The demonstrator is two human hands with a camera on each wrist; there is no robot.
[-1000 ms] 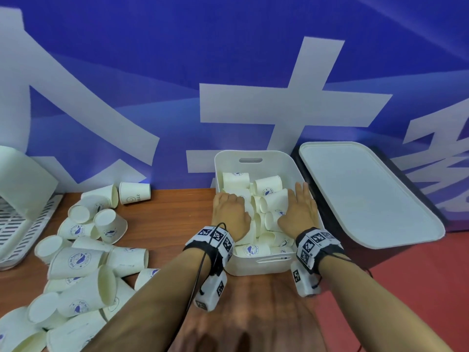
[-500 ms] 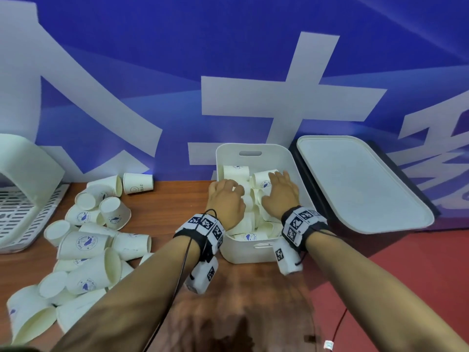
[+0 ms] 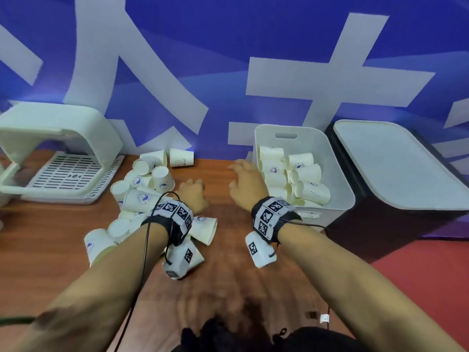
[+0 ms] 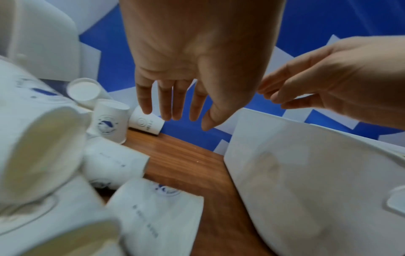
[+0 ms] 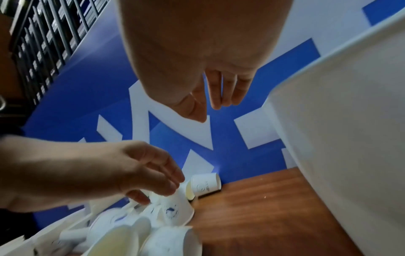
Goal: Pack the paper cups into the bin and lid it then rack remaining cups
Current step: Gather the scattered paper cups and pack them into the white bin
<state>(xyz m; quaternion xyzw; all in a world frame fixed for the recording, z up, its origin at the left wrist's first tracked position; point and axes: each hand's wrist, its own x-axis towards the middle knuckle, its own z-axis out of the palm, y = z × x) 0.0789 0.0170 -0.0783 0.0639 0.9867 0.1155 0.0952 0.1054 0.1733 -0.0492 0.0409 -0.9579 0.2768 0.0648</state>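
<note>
The fingers (image 4: 166, 102) of the left hand (image 3: 194, 195) hang straight and loose, holding nothing, above the heap of loose cups (image 3: 142, 196). The fingers (image 5: 219, 93) of the right hand (image 3: 247, 182) are likewise relaxed and empty, over bare wood just left of the bin (image 3: 340, 174).

Nearest lies the reddish-brown wooden worktop (image 3: 228, 262), its right edge giving way to a red floor (image 3: 418, 270). The cups lie tumbled on their sides at the left, one lone cup (image 3: 181, 157) against the backdrop. Further left stands the white rack (image 3: 63, 171) with its slotted tray. The white bin sits at the right, packed with cups (image 3: 304, 179) lying crosswise. Beside it, the white lid (image 3: 396, 163) rests on a dark box (image 3: 375, 219). Behind everything hangs a blue banner (image 3: 228, 59) with large white characters.

Half a second ago both hands pressed down on the cups inside the bin; they have since come out and swung left, the left hand reaching the heap.

Both wrist views are blurred near the lens, so the closest cups smear. The left arm covers part of the heap, and the rack is cut off at the left frame edge.
</note>
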